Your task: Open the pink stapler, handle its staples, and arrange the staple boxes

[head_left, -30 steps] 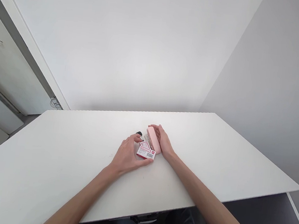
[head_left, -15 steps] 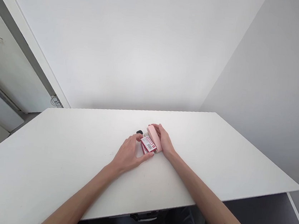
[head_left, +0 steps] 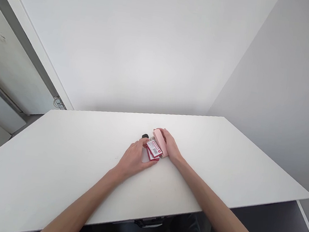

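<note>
My left hand (head_left: 132, 160) curves around a small stack of red-and-white cards (head_left: 154, 149), thumb at the near edge and fingers at the far edge. The upper card bears a barcode and lies askew over the lower one. Against the cards' right side stands a slim pale pink case (head_left: 160, 141), tilted. My right hand (head_left: 172, 146) is wrapped round the case's right side, its fingertips partly hidden behind it. A small black object (head_left: 145, 135) sits just beyond my left fingers. Between it and the case, a small patterned item (head_left: 152, 139) shows in part.
All this rests on a white table (head_left: 54, 164) with angled sides. A white wall (head_left: 151, 48) rises behind its far edge, and a grey wall (head_left: 291, 90) stands on the right. Under the front edge there is a dark latch-like fitting (head_left: 149, 222).
The lower card shows a little more beneath the upper one. Both hands keep nearly the same place and hold; the view has shifted slightly.
</note>
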The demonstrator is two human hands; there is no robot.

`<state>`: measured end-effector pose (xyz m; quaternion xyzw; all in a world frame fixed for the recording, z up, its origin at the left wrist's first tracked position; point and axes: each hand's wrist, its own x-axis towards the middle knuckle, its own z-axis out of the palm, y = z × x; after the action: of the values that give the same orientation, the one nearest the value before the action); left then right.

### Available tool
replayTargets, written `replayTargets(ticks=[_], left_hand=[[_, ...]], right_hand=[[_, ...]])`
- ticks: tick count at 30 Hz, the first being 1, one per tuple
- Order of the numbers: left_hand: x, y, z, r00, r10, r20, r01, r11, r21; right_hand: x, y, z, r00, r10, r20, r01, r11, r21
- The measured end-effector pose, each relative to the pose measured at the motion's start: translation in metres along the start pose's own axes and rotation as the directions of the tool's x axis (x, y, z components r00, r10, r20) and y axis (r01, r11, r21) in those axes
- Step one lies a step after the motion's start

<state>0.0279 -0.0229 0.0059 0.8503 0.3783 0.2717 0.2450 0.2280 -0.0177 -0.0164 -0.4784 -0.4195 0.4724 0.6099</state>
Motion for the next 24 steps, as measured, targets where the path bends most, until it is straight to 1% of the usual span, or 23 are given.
replayTargets(ticks=[3, 7, 9, 12, 15, 19, 22, 24], left_hand=[[-0.001, -0.003, -0.002, 1.0, 0.006, 0.009, -0.006, 1.0, -0.022], [-0.001, -0.011, -0.007, 1.0, 0.003, -0.011, -0.004, 0.996, -0.092], [0.0, -0.013, -0.011, 0.999, -0.011, -0.05, 0.004, 0.992, -0.13], [0.002, -0.016, -0.019, 0.985, -0.074, -0.159, 0.043, 0.981, -0.19], [0.005, -0.02, -0.028, 0.943, -0.17, -0.287, 0.09, 0.958, -0.273], [0.009, -0.034, -0.044, 0.86, -0.293, -0.418, 0.149, 0.927, -0.344], [0.01, -0.049, -0.057, 0.792, -0.343, -0.506, 0.206, 0.929, -0.307], [0.009, -0.06, -0.066, 0.772, -0.349, -0.531, 0.242, 0.934, -0.262]], right_hand=[[0.001, 0.001, -0.001, 1.0, 0.006, 0.012, -0.005, 1.0, -0.022], [-0.001, -0.001, -0.001, 1.0, 0.014, 0.01, -0.015, 0.999, 0.042], [-0.002, -0.002, 0.0, 1.0, 0.019, 0.016, -0.02, 0.999, 0.047], [-0.005, -0.005, 0.0, 1.0, 0.022, 0.021, -0.023, 1.0, 0.018], [-0.007, -0.006, 0.0, 1.0, 0.027, 0.003, -0.027, 0.999, 0.018], [-0.008, -0.004, -0.002, 0.999, 0.037, -0.006, -0.037, 0.999, 0.022], [-0.007, -0.001, -0.005, 0.999, 0.043, -0.002, -0.043, 0.999, 0.028], [-0.006, 0.001, -0.006, 0.999, 0.047, -0.002, -0.047, 0.998, 0.029]])
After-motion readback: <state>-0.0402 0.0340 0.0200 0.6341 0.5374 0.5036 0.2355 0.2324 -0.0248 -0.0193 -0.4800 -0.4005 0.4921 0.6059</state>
